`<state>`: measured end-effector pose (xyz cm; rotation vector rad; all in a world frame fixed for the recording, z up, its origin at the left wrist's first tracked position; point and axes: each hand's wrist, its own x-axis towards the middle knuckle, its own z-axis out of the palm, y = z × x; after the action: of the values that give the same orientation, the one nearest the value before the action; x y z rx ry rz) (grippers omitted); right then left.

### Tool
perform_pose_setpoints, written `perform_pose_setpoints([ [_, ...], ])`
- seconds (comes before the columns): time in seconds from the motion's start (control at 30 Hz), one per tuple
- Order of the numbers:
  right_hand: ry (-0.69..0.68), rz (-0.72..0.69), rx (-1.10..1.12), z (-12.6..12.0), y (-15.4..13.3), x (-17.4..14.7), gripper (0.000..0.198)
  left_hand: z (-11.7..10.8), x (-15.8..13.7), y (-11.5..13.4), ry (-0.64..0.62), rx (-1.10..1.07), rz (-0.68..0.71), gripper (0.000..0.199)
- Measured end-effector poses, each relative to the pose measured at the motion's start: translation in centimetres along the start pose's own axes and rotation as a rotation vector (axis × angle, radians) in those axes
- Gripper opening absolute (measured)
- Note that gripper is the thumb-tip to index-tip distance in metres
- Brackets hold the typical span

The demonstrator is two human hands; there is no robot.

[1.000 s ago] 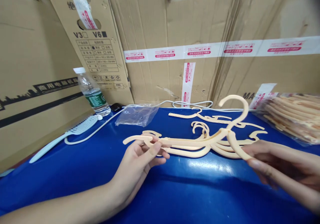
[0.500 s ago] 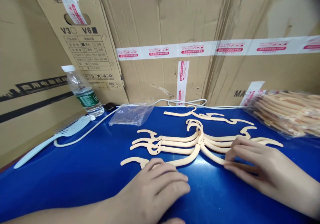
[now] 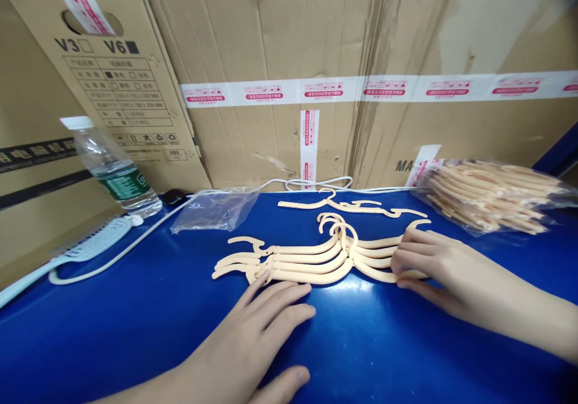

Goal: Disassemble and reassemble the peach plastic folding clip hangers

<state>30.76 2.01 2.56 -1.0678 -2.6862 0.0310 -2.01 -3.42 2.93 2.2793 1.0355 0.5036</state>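
Observation:
Several cream folding clothes hangers lie overlapped in a row on the blue table [image 3: 361,344], their hooks bunched in the middle and pointing to the back. The nearest clothes hanger [image 3: 316,278] is laid close against the others. My left hand [image 3: 257,332] is open beside its left end, fingers spread and the index fingertip touching the hanger near the joint. My right hand [image 3: 436,268] is closed, fingertips pinching the right arm of the nearest hanger. That arm's outer end is hidden behind the hand. A separate folding hanger [image 3: 302,204] lies unfolded farther back.
At the back right sits a clear bag of hangers [image 3: 487,196]. A flat plastic bag [image 3: 212,211] and a white cable [image 3: 149,235] lie at the back left, near a water bottle [image 3: 120,178] and a pale blue hairbrush [image 3: 97,241]. Cardboard boxes [image 3: 253,133] wall the rear.
The nearest hanger has moved back against the others, and both hands have moved with it. My left fingers have spread apart. The whole view has shifted to the right.

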Motion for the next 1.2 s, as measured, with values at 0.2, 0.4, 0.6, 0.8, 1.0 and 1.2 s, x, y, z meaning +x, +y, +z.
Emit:
perform_pose_setpoints([
  [0.2, -0.066, 0.005, 0.012, -0.4, 0.8, -0.1, 0.015, 0.3, -0.1, -0.3, 0.025, 0.097, 0.056, 0.043],
  [0.4, -0.102, 0.019, 0.002, -0.4, 0.8, 0.0, 0.016, 0.3, 0.0, -0.4, 0.039, 0.158, 0.061, 0.044],
  [0.6, -0.070, 0.022, -0.026, -0.3, 0.8, 0.0, 0.015, 1.8, -0.3, -1.1, 0.175, 0.104, 0.087, 0.048],
  [0.8, -0.073, 0.037, -0.020, -0.4, 0.9, 0.0, 0.015, 1.3, -0.1, -1.1, 0.125, 0.186, 0.125, 0.050],
  [1.0, -0.044, 0.085, -0.001, -1.0, 1.3, -0.2, 0.017, 0.3, 0.1, -1.0, -0.005, 0.457, 0.182, 0.047],
  [1.2, -0.015, 0.140, -0.002, -1.5, 2.0, -0.7, 0.023, 0.2, 0.0, -0.7, -0.056, 0.494, 0.356, 0.040],
])
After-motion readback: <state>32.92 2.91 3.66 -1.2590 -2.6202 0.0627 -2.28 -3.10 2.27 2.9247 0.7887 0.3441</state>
